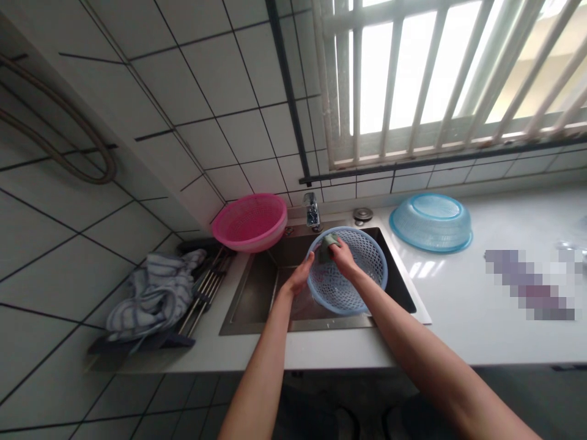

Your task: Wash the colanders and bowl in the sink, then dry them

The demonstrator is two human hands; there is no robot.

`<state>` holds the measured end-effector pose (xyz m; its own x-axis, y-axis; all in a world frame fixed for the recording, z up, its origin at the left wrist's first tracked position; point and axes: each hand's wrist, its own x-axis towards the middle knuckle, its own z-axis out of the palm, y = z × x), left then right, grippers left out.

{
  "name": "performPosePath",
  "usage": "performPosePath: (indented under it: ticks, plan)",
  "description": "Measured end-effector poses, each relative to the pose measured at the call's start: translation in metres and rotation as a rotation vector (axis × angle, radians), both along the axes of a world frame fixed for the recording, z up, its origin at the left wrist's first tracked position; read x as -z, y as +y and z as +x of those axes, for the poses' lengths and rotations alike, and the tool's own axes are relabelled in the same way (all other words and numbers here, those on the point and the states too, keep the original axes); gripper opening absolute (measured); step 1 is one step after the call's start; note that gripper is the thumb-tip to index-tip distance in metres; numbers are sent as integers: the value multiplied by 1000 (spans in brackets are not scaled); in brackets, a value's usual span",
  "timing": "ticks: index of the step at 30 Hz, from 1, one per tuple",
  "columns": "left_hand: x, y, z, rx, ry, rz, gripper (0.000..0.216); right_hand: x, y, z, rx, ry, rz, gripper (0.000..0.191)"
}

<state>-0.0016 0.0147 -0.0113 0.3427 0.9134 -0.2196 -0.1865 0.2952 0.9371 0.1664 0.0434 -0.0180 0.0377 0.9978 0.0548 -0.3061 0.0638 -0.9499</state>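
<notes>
A light blue plastic colander (pixel 353 287) is held tilted over the metal sink (pixel 247 299), its open side toward me. My left hand (pixel 301 275) grips its left rim, thumb on the inside and the other fingers mostly hidden behind the wall. In my right hand (pixel 343 258) is a folded green cloth (pixel 329 244), pressed against the colander's inner wall near the upper left rim. The faucet (pixel 312 211) stands just behind the colander; I cannot tell whether water runs.
On the left behind the sink sits a pink basket (pixel 250 226). A striped towel (pixel 156 293) lies on a folding rack (pixel 204 299) at far left. An upturned blue basket (pixel 431 223) rests on the counter (pixel 440 287) to the right. A drain strainer (pixel 362 214) lies near the faucet.
</notes>
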Motion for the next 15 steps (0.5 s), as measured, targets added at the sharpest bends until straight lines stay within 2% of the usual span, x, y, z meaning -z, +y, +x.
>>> performPosePath:
  ticks: [2, 4, 6, 8, 13, 15]
  plan:
    - [4, 1, -4, -32, 55, 7, 75, 2, -8, -4, -222, -99, 60, 24]
    - [7, 2, -10, -59, 130, -2, 76, 5, -18, -11, -473, -163, 51, 24]
    - [10, 2, -13, -65, 172, 7, 76, 6, -23, -15, -569, -160, 23, 24]
    - [10, 1, -13, -54, 164, 30, 74, 4, -21, -14, -488, -92, 14, 25]
    - [6, -3, -6, 85, 106, 40, 78, -1, -1, 3, -60, 125, -72, 28]
    - [6, -3, -6, 90, 121, 64, 80, 1, -1, 5, -58, 85, -47, 25]
